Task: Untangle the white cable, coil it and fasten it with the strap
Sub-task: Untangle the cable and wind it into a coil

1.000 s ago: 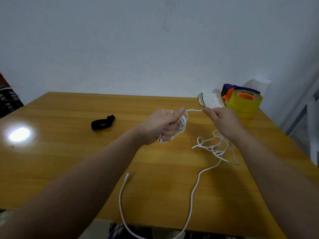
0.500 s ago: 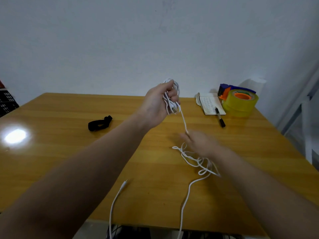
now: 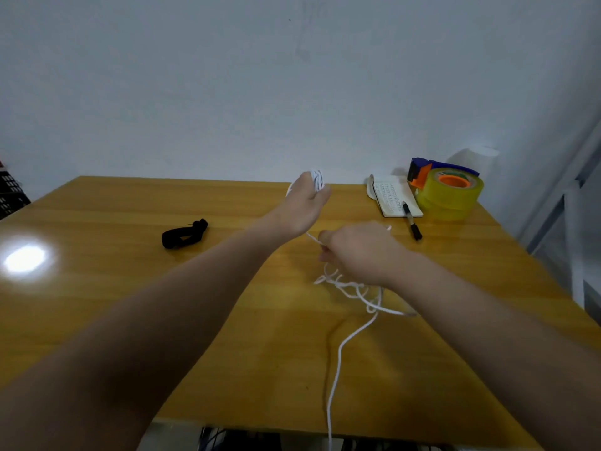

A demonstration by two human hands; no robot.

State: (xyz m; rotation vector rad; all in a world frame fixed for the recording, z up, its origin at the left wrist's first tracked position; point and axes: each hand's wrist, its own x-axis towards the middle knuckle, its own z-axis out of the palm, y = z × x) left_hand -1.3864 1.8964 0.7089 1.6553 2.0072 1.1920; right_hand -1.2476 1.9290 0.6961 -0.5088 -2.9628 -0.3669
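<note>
At the near edge of the counter (image 3: 130, 320), one strand of the white cable (image 3: 339, 359) drops over the side and runs up to a loose tangle lying under your right wrist. Your right hand (image 3: 361, 252) hovers above that tangle, a little blurred, its fingers curled and pinching the strand that leads up to your left hand (image 3: 302, 206). That hand is raised farther back, fingers closed round a bundle of white loops. Well apart to the left lies the black strap (image 3: 183, 234), untouched. Beyond your right hand, a black pen (image 3: 412, 222) rests partly on an open notebook (image 3: 392, 196), with a yellow tape dispenser (image 3: 450, 193) just beside it near the far right corner. The counter is glossy yellow wood with a bright glare at left, and a pale wall (image 3: 227, 92) rises behind.
</note>
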